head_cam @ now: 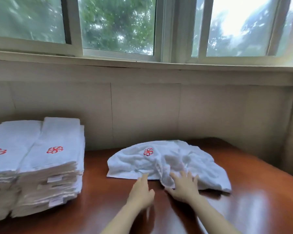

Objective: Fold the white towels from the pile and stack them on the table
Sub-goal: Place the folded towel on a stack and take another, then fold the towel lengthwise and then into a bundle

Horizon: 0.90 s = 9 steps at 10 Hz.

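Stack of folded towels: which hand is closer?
Left. The left hand is at the edge of the unfolded towel, on the side toward the stack of folded towels; the right hand rests on that towel, farther away.

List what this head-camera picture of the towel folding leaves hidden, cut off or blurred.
All in the head view:
The folded towel stacks: the left edge cuts them off, and their tags are too small to read.
The crumpled towel: its own folds hide whether it is one towel or more.
The left hand: motion blur hides whether its fingertips touch the hem.
The table: the bottom edge cuts it off.
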Available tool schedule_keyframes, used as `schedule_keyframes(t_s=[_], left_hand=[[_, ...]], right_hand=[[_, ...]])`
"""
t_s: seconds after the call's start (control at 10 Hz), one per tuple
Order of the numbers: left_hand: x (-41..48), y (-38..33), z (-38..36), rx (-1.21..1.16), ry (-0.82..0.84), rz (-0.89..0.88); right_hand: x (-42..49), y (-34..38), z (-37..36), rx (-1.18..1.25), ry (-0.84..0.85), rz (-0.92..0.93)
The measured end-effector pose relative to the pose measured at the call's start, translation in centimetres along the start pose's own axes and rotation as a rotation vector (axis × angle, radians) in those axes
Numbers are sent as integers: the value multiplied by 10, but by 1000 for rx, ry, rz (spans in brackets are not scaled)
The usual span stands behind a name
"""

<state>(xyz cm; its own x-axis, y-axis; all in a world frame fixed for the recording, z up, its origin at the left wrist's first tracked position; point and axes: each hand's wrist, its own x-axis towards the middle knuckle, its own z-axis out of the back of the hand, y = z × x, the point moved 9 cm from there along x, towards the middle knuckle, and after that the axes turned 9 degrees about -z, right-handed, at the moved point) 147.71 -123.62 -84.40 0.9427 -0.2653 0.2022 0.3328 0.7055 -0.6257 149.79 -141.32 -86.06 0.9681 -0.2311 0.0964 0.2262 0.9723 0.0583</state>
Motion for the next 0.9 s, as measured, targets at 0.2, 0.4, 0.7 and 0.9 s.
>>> schedule_keyframes(t_s=[0.2, 0.4, 0.7, 0.9], left_hand=[[2, 0, -28, -590, -69, 247], [-40, 15, 6, -737, -199, 418], [-176, 14, 35, 27, 683, -240], [-263, 111, 168, 879, 714, 554]], right_hand=[[-26, 38, 15, 121, -103, -44], [-151, 90, 45, 165, -284, 388], [-258, 89, 64, 470, 104, 623], [-239, 67, 67, 364, -11, 361]])
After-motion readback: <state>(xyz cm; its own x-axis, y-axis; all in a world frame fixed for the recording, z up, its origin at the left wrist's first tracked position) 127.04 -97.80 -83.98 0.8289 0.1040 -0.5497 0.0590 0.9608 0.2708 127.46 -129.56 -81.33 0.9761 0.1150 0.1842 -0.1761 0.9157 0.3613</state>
